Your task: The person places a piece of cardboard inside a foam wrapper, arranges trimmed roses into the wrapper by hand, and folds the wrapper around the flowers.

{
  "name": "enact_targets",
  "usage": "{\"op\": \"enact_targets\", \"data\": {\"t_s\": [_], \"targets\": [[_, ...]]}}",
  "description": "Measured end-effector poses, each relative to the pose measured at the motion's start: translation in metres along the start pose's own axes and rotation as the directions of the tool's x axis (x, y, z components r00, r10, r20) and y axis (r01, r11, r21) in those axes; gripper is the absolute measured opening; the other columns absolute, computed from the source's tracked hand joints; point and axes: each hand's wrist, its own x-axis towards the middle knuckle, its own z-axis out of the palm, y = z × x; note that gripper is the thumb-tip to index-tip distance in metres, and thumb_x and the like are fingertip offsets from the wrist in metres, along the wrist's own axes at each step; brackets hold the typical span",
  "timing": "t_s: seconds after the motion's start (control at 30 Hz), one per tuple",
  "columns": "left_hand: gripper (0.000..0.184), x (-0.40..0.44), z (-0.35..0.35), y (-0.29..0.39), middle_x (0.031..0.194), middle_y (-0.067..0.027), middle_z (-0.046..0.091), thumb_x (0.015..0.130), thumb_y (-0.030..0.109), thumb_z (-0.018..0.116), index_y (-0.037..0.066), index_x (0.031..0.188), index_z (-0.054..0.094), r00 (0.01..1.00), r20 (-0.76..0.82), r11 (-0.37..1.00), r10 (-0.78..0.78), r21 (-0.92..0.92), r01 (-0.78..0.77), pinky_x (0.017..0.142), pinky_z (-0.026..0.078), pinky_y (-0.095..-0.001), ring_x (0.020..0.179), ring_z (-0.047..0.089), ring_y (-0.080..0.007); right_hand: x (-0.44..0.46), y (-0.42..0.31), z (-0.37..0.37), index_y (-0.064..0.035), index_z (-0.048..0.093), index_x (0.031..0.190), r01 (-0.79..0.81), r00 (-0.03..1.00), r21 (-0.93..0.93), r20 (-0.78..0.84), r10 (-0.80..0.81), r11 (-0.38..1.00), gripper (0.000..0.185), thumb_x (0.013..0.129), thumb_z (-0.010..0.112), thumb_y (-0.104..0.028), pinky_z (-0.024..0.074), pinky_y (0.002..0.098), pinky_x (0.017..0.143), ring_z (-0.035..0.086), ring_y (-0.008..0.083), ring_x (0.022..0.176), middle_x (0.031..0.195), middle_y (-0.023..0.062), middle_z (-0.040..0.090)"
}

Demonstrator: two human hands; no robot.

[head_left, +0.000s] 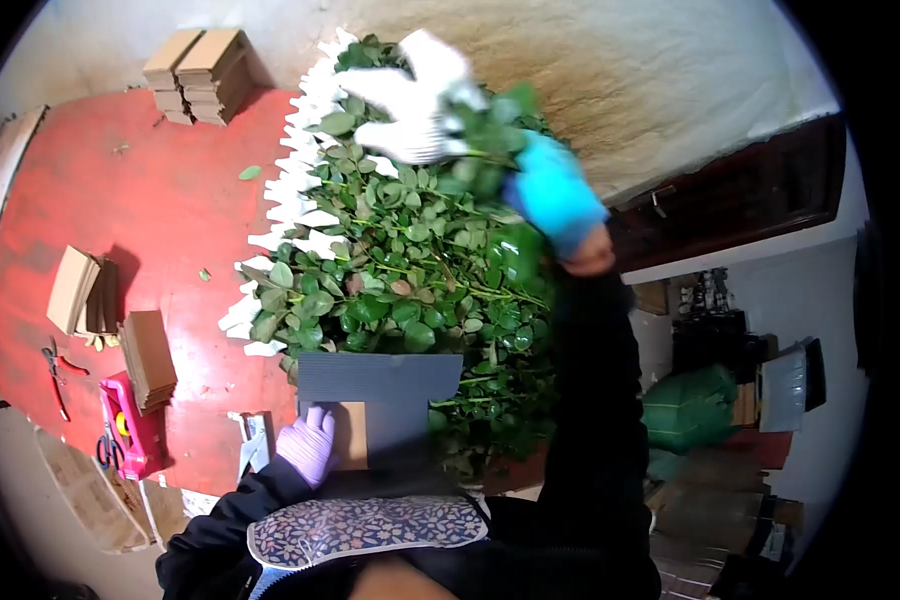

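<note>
My right hand (560,195), in a blue glove, is closed round the leafy green stems of a rose bunch (410,100) whose head end is wrapped in white netting. It is raised over the far end of a long pile of leafy stems (400,240) with white-wrapped ends on their left side; motion blurs it. My left hand (310,445), in a lilac glove, rests on the left edge of a dark grey board (380,378), beside a brown cardboard piece (350,435). Its fingers lie flat.
On the red table (180,230) stand cardboard stacks (210,65), more folded cardboard (148,360), red pliers (55,375), a pink tape dispenser (130,425), scissors (110,450) and a metal tool (253,445). A wall borders the far side; a green sack (688,408) lies at the right.
</note>
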Motion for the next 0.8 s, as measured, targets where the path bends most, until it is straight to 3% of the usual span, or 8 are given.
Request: {"op": "enact_targets", "data": {"t_s": [0.1, 0.13, 0.17, 0.3, 0.5, 0.6, 0.63, 0.8], "targets": [[0.067, -0.001, 0.005, -0.003, 0.118, -0.0171, 0.05, 0.07, 0.032, 0.079, 0.002, 0.121, 0.047, 1.0, -0.019, 0.998, 0.008, -0.06, -0.009, 0.064, 0.053, -0.0429, 0.084, 0.063, -0.0311, 0.032, -0.007, 0.015, -0.0062, 0.065, 0.101, -0.11, 0.993, -0.049, -0.036, 0.108, 0.993, 0.035, 0.074, 0.075, -0.027, 0.0518, 0.045, 0.075, 0.065, 0.0364, 0.086, 0.091, 0.0193, 0.066], [0.069, -0.001, 0.004, -0.004, 0.119, -0.0164, 0.05, 0.07, 0.032, 0.079, 0.002, 0.123, 0.046, 1.0, -0.023, 0.997, 0.016, -0.074, -0.018, 0.065, 0.053, -0.043, 0.085, 0.063, -0.0307, 0.034, -0.021, -0.005, -0.0052, 0.065, 0.104, -0.265, 0.963, 0.032, -0.049, 0.266, 0.964, 0.029, 0.075, 0.065, -0.007, 0.0498, 0.0462, 0.075, 0.063, 0.0388, 0.085, 0.092, 0.0205, 0.066], [0.069, -0.002, 0.004, -0.004, 0.119, -0.0162, 0.05, 0.07, 0.032, 0.079, 0.002, 0.123, 0.046, 1.0, -0.008, 0.999, -0.012, -0.051, 0.011, 0.065, 0.053, -0.0428, 0.085, 0.063, -0.0305, 0.032, 0.002, -0.013, -0.0034, 0.064, 0.104, -0.31, 0.949, 0.04, -0.047, 0.312, 0.95, 0.029, 0.075, 0.063, -0.003, 0.0501, 0.0444, 0.071, 0.064, 0.0354, 0.079, 0.087, 0.019, 0.067], [0.076, -0.001, 0.009, -0.005, 0.119, -0.0187, 0.049, 0.069, 0.037, 0.078, -0.002, 0.127, 0.047, 0.999, 0.04, 0.997, -0.019, -0.074, 0.022, 0.066, 0.051, -0.0434, 0.086, 0.06, -0.0323, -0.035, 0.007, -0.114, -0.0011, 0.065, 0.104, -0.242, 0.92, 0.065, -0.303, 0.251, 0.968, 0.024, 0.082, 0.059, -0.007, 0.0499, 0.0395, 0.074, 0.064, 0.0285, 0.084, 0.095, 0.0166, 0.067], [0.08, 0.002, 0.011, -0.008, 0.121, -0.0191, 0.048, 0.068, 0.035, 0.079, -0.004, 0.129, 0.045, 0.995, 0.099, 0.996, -0.026, -0.085, 0.035, 0.068, 0.051, -0.042, 0.093, 0.058, -0.0326, -0.145, -0.019, -0.214, 0.0002, 0.066, 0.109, -0.29, 0.495, 0.368, -0.733, 0.467, 0.884, 0.028, 0.093, 0.054, -0.02, 0.0508, 0.0355, 0.08, 0.065, 0.0245, 0.09, 0.104, 0.0136, 0.068], [0.084, 0.001, 0.007, -0.006, 0.122, -0.0189, 0.048, 0.067, 0.035, 0.079, -0.004, 0.133, 0.043, 0.998, 0.053, 0.997, -0.019, -0.072, 0.023, 0.068, 0.051, -0.0418, 0.092, 0.058, -0.0326, -0.181, 0.011, -0.232, 0.0008, 0.066, 0.112, -0.268, 0.305, 0.564, -0.719, 0.624, 0.781, 0.034, 0.099, 0.052, -0.027, 0.0512, 0.0335, 0.082, 0.065, 0.0224, 0.092, 0.109, 0.0121, 0.068], [0.087, 0.0, 0.007, -0.005, 0.123, -0.0191, 0.047, 0.067, 0.036, 0.079, -0.004, 0.135, 0.041, 0.999, 0.037, 0.999, -0.015, -0.044, 0.017, 0.069, 0.051, -0.0422, 0.092, 0.058, -0.0326, -0.207, 0.066, -0.232, 0.0006, 0.061, 0.12, -0.494, 0.482, 0.274, -0.703, 0.523, 0.825, 0.033, 0.1, 0.049, -0.023, 0.0463, 0.0322, 0.091, 0.061, 0.0217, 0.103, 0.115, 0.0116, 0.065], [0.086, -0.001, 0.004, -0.005, 0.124, -0.0201, 0.047, 0.068, 0.036, 0.078, -0.004, 0.135, 0.041, 0.998, 0.058, 0.999, -0.003, -0.053, 0.006, 0.07, 0.051, -0.0431, 0.092, 0.058, -0.033, -0.28, 0.123, -0.259, -0.0008, 0.05, 0.132, -0.459, 0.601, 0.201, -0.647, 0.469, 0.865, 0.041, 0.101, 0.045, -0.027, 0.0404, 0.0336, 0.1, 0.053, 0.0231, 0.117, 0.13, 0.0114, 0.055]]}}
